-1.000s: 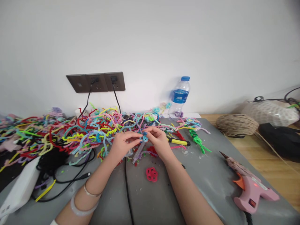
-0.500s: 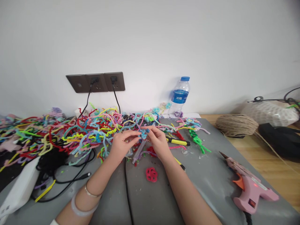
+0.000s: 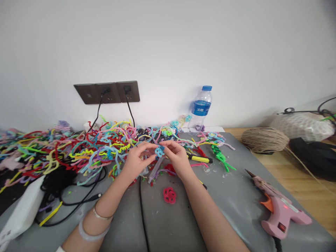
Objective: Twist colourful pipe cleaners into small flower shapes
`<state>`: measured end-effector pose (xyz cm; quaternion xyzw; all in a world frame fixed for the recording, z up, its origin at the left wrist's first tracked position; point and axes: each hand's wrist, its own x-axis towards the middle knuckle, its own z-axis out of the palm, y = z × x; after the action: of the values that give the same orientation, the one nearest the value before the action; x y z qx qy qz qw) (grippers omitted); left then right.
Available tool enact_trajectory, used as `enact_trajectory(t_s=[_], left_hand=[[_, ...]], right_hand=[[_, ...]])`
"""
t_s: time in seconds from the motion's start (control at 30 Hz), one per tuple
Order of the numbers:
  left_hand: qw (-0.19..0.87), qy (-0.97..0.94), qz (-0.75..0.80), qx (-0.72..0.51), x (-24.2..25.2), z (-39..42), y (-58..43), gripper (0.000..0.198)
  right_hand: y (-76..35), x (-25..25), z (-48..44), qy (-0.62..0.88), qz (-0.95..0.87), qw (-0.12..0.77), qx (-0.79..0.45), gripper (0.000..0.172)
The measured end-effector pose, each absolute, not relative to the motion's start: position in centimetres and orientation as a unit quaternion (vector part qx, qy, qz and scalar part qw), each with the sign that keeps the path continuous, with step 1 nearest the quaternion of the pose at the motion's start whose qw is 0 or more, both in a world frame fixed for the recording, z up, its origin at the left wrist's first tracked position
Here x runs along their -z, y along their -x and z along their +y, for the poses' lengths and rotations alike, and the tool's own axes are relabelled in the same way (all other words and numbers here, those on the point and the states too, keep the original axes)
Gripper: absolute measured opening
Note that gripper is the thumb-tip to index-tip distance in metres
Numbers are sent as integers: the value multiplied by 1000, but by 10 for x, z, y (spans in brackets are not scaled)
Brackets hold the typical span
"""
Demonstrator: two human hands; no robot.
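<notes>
Between my two hands is a small blue pipe-cleaner flower (image 3: 159, 152), looped into petals. My left hand (image 3: 138, 159) pinches it from the left with thumb and fingers. From the other side my right hand (image 3: 176, 156) grips it between thumb and forefinger; the fingertips behind it are partly hidden. Below the hands, a clear glue stick (image 3: 155, 170) lies on the grey table mat (image 3: 168, 227). A red pipe-cleaner flower (image 3: 169, 195) rests on the mat nearer to me.
A heap of colourful pipe cleaners (image 3: 99, 143) spreads across the back and left. A pink glue gun (image 3: 282, 210) lies at the right, near a twine ball (image 3: 265, 140). A yellow cutter (image 3: 201, 159), a bottle (image 3: 201, 108) and a white power strip (image 3: 23, 210) also stand or lie around.
The blue flower has turned so its petals face me more, and it has shifted slightly left. My fingers have changed their hold a little; the other things stay put.
</notes>
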<state>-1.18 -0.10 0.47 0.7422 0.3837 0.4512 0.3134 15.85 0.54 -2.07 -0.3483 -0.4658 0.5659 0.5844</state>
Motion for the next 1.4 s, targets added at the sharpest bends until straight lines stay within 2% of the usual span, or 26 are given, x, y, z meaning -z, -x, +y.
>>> enact_trajectory(t_s=[0.27, 0.47, 0.63, 1.4], left_hand=[[254, -766, 398, -436, -3, -1, 13, 13], [243, -741, 424, -461, 0, 0, 12, 18], [256, -746, 415, -453, 0, 0, 14, 17], [309, -687, 447, -483, -5, -4, 8, 9]], right_hand=[[-158, 18, 4, 341, -458, 600, -560, 26], [-155, 19, 3, 324, -486, 575, -573, 26], [-155, 21, 5, 320, -471, 599, -562, 33], [-155, 26, 7, 320, -482, 590, -564, 24]])
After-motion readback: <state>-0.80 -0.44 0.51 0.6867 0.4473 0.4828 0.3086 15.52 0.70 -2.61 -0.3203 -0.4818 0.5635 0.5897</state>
